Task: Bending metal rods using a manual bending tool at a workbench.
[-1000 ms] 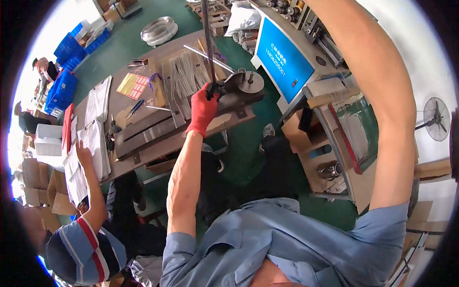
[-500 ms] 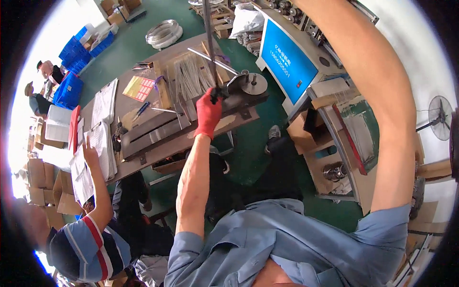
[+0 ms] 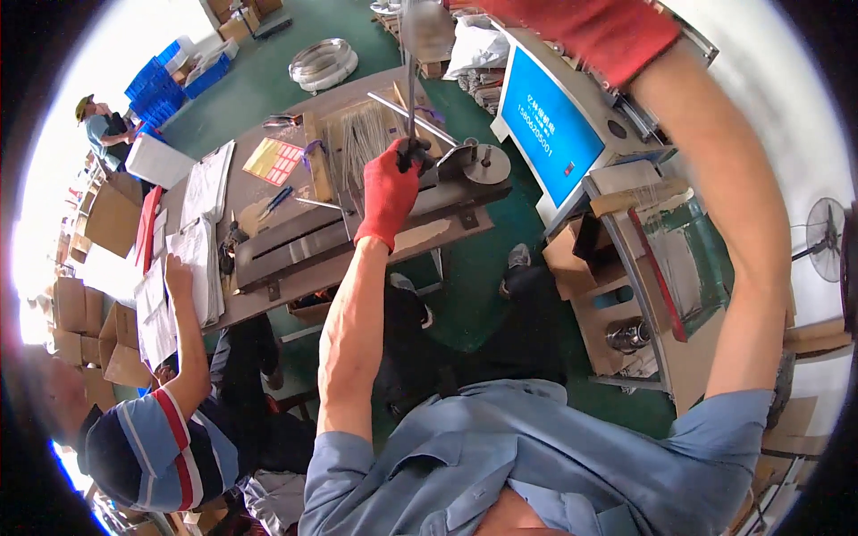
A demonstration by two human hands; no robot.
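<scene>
My left hand [image 3: 391, 196], in a red glove, is closed round the dark lower end of a long upright metal rod [image 3: 411, 85]. It is over the workbench, beside a long dark slotted metal bar [image 3: 299, 250]. A round metal disc [image 3: 487, 164] with a small post sits at the bar's right end. Behind the hand, a bundle of thin straight wires [image 3: 359, 134] lies between wooden strips. My right hand [image 3: 617, 40], also red-gloved, is raised at the upper edge. Its fingers are smeared and partly cut off. A blurred brownish round thing [image 3: 431, 31] shows near the rod's top.
A co-worker [image 3: 165, 438] in a striped shirt sits at left, a hand on papers [image 3: 207, 188] on the bench [image 3: 357, 89]. A machine cabinet with a blue panel [image 3: 550, 125] and a shelf unit [image 3: 639, 268] stand at right. A wire coil [image 3: 323, 64] lies on the floor.
My right hand has come down into view at the upper edge. My left hand stays closed on the rod. The co-worker's hand has shifted over the papers, and the view has moved slightly.
</scene>
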